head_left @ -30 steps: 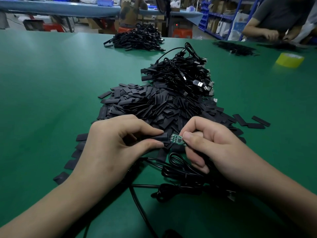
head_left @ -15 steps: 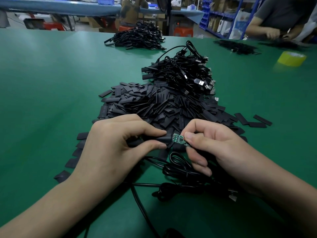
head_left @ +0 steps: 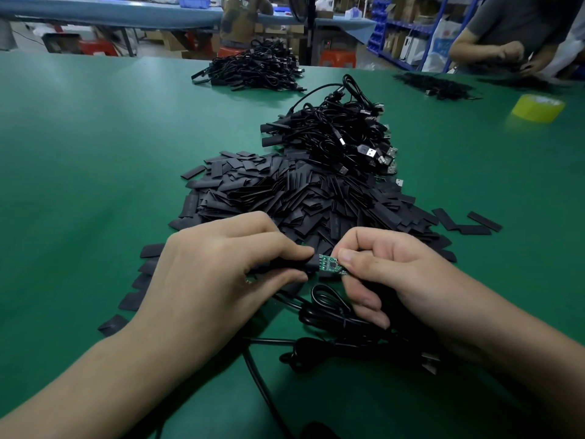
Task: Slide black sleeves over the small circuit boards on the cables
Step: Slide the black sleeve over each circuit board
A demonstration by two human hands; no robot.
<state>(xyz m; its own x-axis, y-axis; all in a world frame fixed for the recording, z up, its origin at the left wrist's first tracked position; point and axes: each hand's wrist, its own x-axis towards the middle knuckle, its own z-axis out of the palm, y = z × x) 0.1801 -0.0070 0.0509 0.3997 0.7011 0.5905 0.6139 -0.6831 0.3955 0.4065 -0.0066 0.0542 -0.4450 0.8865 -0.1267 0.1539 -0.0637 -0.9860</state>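
Green counter (head_left: pixel 95 153) carries a heap of black sleeves (head_left: pixel 285 191) in front of a tangle of cables (head_left: pixel 342 131). Near its front edge the left grip (head_left: pixel 215 274) pinches one sleeve (head_left: pixel 304 264), whose mouth meets the small circuit board (head_left: pixel 330 264). The right grip (head_left: pixel 402 274) pinches the board's other end. Blue bins (head_left: pixel 378 42) stand on far shelves, contents hidden; the print on the sleeves is unreadable.

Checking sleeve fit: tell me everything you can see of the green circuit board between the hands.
The circuit board is a small, narrow green strip with a dark chip near its middle and pale solder spots. It lies roughly level, lengthwise left to right, above the table. Its left end meets the mouth of the black sleeve that the left hand pinches; the right hand pinches its right end. Most of its top face is bare; the underside is hidden.
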